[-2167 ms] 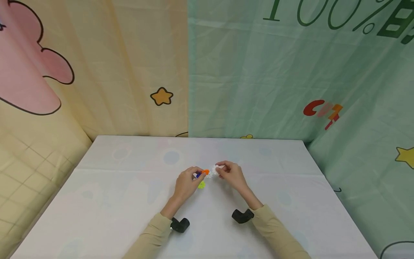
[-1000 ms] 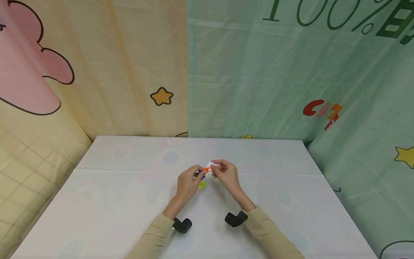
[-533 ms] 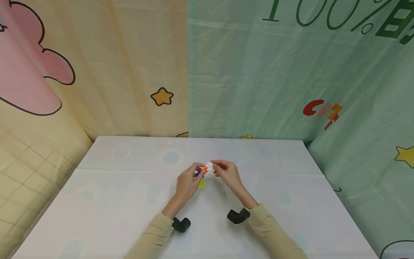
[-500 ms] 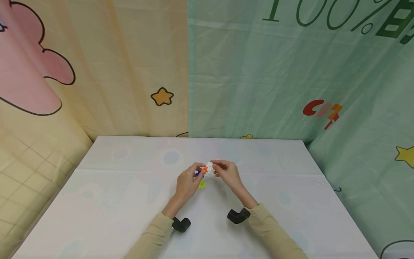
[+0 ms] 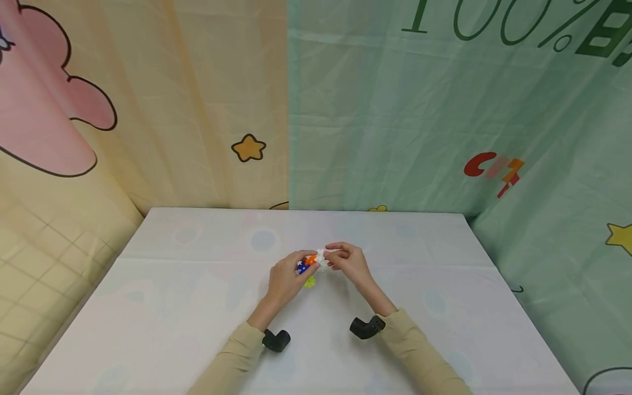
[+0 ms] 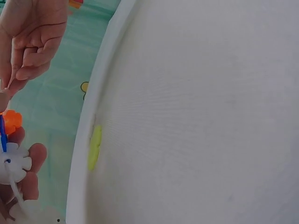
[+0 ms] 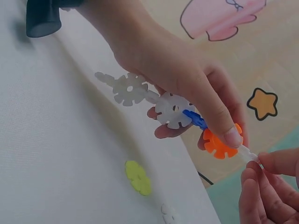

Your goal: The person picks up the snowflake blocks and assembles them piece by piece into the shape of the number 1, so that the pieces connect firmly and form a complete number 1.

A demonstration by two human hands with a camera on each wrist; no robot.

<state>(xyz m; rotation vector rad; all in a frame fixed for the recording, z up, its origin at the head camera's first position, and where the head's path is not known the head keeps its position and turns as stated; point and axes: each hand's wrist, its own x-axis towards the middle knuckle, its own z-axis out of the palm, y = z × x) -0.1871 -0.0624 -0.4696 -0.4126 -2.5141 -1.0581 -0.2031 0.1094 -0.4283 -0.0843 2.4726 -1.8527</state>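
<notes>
My left hand [image 5: 285, 278] pinches an orange notched plastic disc [image 7: 222, 143] between thumb and fingers. A chain of linked pieces runs back from it under the palm: a blue disc [image 7: 195, 119] seen edge-on, a white disc [image 7: 173, 112] and another white disc [image 7: 130, 89]. On the orange disc's other side, a white disc [image 7: 247, 154] seen edge-on meets its rim. My right hand [image 5: 351, 265] pinches that white disc between thumb and fingertip. The left wrist view shows the orange disc [image 6: 12, 122] at its left edge, partly cut off.
A yellow-green disc [image 5: 310, 282] lies flat on the white-covered table [image 5: 197, 329] just below the hands. One more white disc [image 7: 168, 214] is on the table near it. Patterned curtains [image 5: 375, 109] hang behind the table and at both sides.
The right hand has come left since the oldest frame, bringing its white disc up to the orange one. Lately the left hand has turned, showing more of the orange and blue discs.
</notes>
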